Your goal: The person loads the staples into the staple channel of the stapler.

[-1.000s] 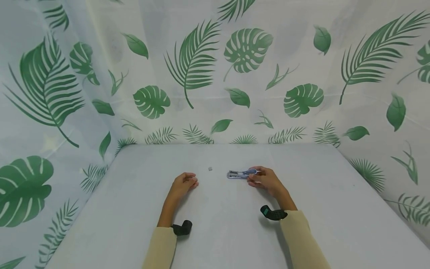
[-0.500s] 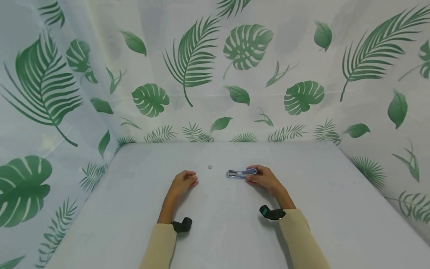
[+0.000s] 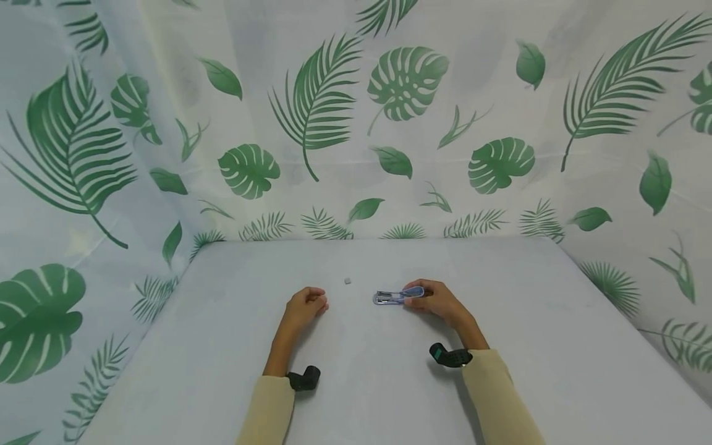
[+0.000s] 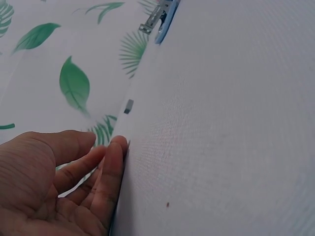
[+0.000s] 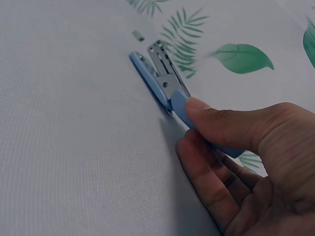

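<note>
A small light-blue stapler [image 3: 391,298] is gripped at its handle end by my right hand [image 3: 440,301], the thumb on one side and fingers on the other. In the right wrist view, the metal magazine [image 5: 165,66] of the stapler stands swung apart from its blue base [image 5: 147,78]. A little grey block, perhaps a stick of staples [image 3: 347,281], lies on the table between the stapler and my left hand [image 3: 303,307]. The left hand rests on its side on the table, fingers loosely bent and holding nothing.
The white-covered table [image 3: 356,383] runs back to a leaf-printed cloth [image 3: 334,179], which also rises along the left and right sides. Black wrist cameras sit on the left wrist [image 3: 304,379] and right wrist [image 3: 450,356].
The stapler and my right hand have shifted slightly towards the person. My left hand and the small grey block have stayed in place.
</note>
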Action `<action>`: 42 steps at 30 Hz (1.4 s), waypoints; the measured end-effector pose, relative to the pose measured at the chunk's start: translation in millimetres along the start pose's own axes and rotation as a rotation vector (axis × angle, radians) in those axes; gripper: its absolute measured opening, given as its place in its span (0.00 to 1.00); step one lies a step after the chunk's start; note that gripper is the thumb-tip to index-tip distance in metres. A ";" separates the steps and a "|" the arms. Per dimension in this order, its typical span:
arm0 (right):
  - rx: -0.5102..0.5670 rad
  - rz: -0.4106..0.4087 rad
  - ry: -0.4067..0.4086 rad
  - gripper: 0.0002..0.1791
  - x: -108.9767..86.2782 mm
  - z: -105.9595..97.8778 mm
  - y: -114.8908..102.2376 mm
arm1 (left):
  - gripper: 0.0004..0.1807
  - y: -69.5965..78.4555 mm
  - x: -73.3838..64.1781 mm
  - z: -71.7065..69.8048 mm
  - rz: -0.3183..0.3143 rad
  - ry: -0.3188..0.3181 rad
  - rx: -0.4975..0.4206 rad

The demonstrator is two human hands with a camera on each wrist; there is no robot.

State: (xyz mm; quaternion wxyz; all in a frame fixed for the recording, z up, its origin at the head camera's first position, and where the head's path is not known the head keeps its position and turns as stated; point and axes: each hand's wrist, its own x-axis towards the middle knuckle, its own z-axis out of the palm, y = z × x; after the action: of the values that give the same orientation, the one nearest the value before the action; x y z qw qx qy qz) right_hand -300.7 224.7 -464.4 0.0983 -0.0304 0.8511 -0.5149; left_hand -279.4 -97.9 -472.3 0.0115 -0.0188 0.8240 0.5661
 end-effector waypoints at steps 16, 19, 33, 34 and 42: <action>-0.027 -0.056 0.026 0.20 -1.9 7.9 3.0 | 0.12 2.5 0.9 0.6 0.020 -0.026 0.123; -0.034 -0.072 0.019 0.20 -3.8 10.1 4.2 | 0.13 4.4 2.0 0.4 -0.009 -0.064 0.157; -0.046 -0.123 0.029 0.20 -6.2 -2.4 -0.2 | 0.16 24.0 23.9 0.6 0.029 -0.147 0.293; -0.045 -0.123 0.029 0.20 -6.1 -2.6 -0.4 | 0.16 25.3 24.9 0.5 0.027 -0.156 0.295; -0.051 -0.131 0.022 0.20 -3.2 4.9 5.8 | 0.16 29.8 32.3 -6.7 0.072 -0.198 0.382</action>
State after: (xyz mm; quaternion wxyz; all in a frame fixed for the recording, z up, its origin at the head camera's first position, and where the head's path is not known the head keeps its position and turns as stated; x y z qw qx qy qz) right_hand -296.3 223.6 -471.3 0.0544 -0.0829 0.8611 -0.4987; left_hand -312.9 -94.1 -443.4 0.0755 0.0690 0.9113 0.3988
